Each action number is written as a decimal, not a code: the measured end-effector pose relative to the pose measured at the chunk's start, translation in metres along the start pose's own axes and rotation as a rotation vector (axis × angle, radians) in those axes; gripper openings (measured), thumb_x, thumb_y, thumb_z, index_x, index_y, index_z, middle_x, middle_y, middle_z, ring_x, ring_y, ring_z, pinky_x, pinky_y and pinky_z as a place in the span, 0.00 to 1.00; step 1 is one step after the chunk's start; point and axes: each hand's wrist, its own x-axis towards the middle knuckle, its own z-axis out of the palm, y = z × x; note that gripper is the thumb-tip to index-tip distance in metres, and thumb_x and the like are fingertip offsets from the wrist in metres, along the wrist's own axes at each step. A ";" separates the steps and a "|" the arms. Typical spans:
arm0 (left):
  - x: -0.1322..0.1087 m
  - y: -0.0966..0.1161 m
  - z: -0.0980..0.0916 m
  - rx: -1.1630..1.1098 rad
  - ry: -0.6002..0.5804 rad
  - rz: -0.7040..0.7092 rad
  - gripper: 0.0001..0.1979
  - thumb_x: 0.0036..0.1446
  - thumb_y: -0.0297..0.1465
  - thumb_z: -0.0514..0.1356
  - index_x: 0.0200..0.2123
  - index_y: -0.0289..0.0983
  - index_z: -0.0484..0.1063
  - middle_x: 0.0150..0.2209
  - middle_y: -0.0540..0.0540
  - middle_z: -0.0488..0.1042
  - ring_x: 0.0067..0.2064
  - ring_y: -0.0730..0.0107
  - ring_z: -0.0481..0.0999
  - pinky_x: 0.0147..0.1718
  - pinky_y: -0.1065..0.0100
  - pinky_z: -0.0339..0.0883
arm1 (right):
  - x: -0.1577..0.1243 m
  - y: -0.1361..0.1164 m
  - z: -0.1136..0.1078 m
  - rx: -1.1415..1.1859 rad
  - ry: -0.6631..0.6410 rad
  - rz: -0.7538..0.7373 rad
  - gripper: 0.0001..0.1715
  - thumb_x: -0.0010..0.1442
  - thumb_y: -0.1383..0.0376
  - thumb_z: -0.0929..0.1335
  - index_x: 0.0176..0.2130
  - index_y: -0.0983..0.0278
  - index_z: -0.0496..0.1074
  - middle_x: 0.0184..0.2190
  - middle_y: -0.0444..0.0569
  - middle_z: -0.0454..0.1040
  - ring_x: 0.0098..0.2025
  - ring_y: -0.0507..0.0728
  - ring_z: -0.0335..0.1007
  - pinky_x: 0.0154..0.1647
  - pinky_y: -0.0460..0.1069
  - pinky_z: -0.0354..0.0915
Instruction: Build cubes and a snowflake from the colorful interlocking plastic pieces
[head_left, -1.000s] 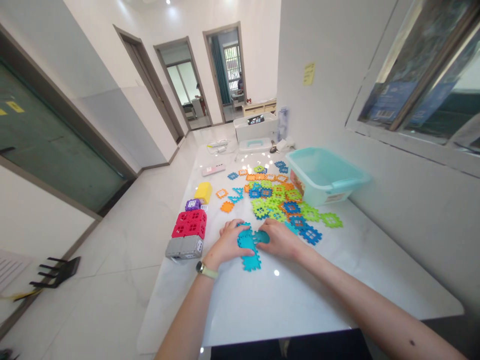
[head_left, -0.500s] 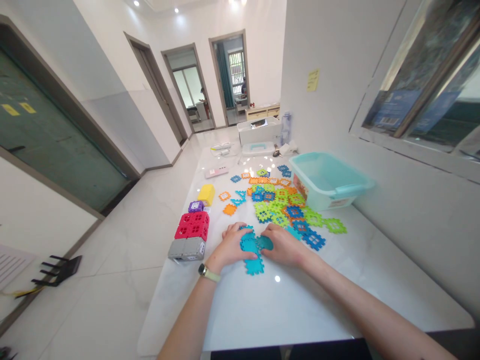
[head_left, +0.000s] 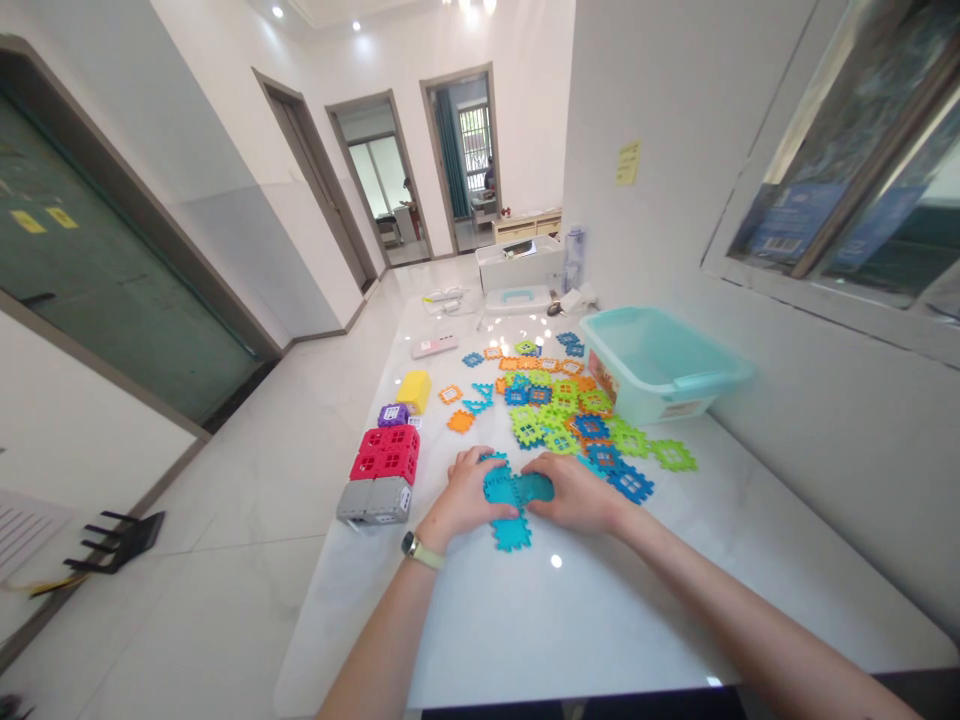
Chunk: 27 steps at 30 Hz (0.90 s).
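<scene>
White marble table (head_left: 600, 620) along the right wall, hallway with open doors behind it. Person's left hand (head_left: 461, 495) and right hand (head_left: 574, 492) both lie low on the tabletop near the front, each gripping one side of a teal tile assembly (head_left: 510, 500). It lies flat between them, with one tile sticking out toward the near edge. Left fingers curl over its left part, right fingers close on the rounded right part. Watch (head_left: 418, 549) on the left wrist. Just beyond the hands, a loose pile of coloured tiles (head_left: 559, 410) in green, orange and blue is spread flat. Pale teal bin (head_left: 660, 365) stands at the wall side of the pile. Left of the hands, a row of built blocks: grey block (head_left: 373, 500) nearest, red block (head_left: 386, 452) touching it behind, then purple block (head_left: 392, 413) and yellow block (head_left: 414, 388) farther back
</scene>
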 end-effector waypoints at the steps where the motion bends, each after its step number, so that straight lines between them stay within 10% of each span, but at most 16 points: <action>1: 0.000 0.000 0.000 0.001 -0.003 0.000 0.35 0.41 0.44 0.72 0.55 0.45 0.71 0.59 0.44 0.64 0.60 0.49 0.61 0.60 0.54 0.56 | 0.000 0.001 -0.001 0.005 0.001 0.000 0.22 0.51 0.60 0.72 0.47 0.64 0.76 0.42 0.53 0.78 0.44 0.62 0.73 0.45 0.49 0.64; 15: -0.001 -0.016 -0.019 -0.036 0.051 0.017 0.21 0.61 0.39 0.59 0.57 0.44 0.68 0.63 0.43 0.62 0.65 0.56 0.59 0.63 0.54 0.54 | 0.005 0.018 -0.018 0.115 0.097 0.085 0.19 0.60 0.68 0.61 0.46 0.66 0.76 0.46 0.54 0.79 0.45 0.60 0.76 0.46 0.52 0.69; 27: -0.003 -0.010 -0.026 -0.099 0.120 0.083 0.19 0.58 0.33 0.62 0.53 0.40 0.71 0.53 0.44 0.73 0.56 0.58 0.69 0.58 0.60 0.61 | 0.010 0.021 0.004 -0.016 0.330 -0.106 0.23 0.61 0.69 0.64 0.56 0.64 0.68 0.51 0.56 0.75 0.52 0.62 0.73 0.54 0.57 0.68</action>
